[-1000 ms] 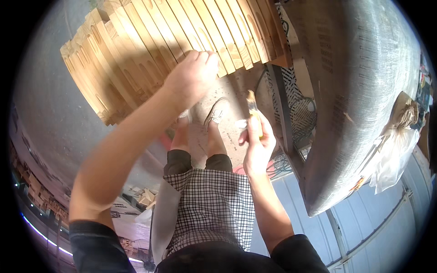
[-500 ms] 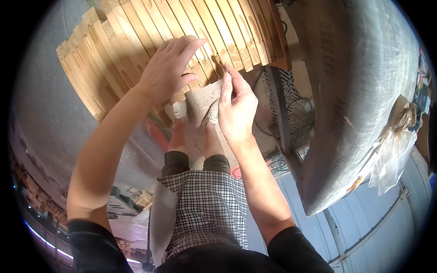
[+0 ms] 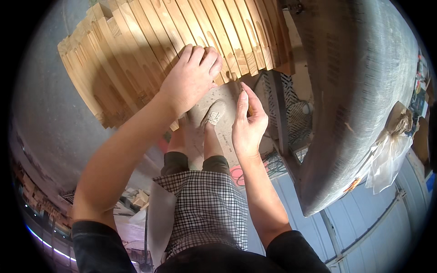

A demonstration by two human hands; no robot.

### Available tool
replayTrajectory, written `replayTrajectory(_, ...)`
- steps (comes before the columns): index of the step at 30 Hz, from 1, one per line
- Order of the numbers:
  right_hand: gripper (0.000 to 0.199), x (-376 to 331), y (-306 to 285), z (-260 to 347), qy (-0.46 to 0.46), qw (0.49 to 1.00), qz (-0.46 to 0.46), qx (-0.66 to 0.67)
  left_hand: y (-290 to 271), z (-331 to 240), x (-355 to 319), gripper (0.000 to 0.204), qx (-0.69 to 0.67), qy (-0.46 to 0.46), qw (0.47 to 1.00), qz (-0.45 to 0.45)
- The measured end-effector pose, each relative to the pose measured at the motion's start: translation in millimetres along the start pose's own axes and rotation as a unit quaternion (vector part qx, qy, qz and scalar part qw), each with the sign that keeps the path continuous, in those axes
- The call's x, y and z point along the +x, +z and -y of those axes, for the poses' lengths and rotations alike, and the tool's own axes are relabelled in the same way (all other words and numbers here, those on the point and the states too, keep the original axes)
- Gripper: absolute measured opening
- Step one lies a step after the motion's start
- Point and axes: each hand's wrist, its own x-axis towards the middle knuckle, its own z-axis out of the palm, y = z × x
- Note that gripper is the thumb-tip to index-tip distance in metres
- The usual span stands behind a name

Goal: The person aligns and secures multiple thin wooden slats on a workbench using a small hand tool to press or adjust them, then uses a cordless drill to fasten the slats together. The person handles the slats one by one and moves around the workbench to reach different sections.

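Note:
A row of pale wooden slats (image 3: 150,27) lies side by side across the upper part of the view, with rounded slots near several of their ends. My left hand (image 3: 187,79) rests on the near ends with its fingers curled down over a slat; its thumb is mostly hidden. Just right of it, my right hand (image 3: 248,129) is closed in a pinch close to the slat ends. Between its thumb and fingers shows a thin brown stick-like piece (image 3: 250,108), too covered to tell its kind.
A large grey wrapped bulk (image 3: 364,91) rises on the right, with a clear plastic bag (image 3: 387,159) against it. A dark metal leg (image 3: 280,113) stands under the slats' right end. My shoe (image 3: 214,113) shows on the floor below.
My left hand has moved right and its spread fingers have curled onto a slat. My right hand has drawn slightly right and toward me, away from the slat ends.

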Motion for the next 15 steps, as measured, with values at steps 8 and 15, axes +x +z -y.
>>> replayTrajectory(8, 0.034, -2, -2, 2, 0.099, 0.990, -0.005, 0.101, -13, 31, 12, 0.046, -0.146, 0.075, 0.986, 0.020)
replayTrajectory(15, 0.035, 22, -3, -18, -0.014, 0.992, -0.062, 0.105, -3, 17, 3, 0.052, -0.290, 0.032, 0.953, -0.084)
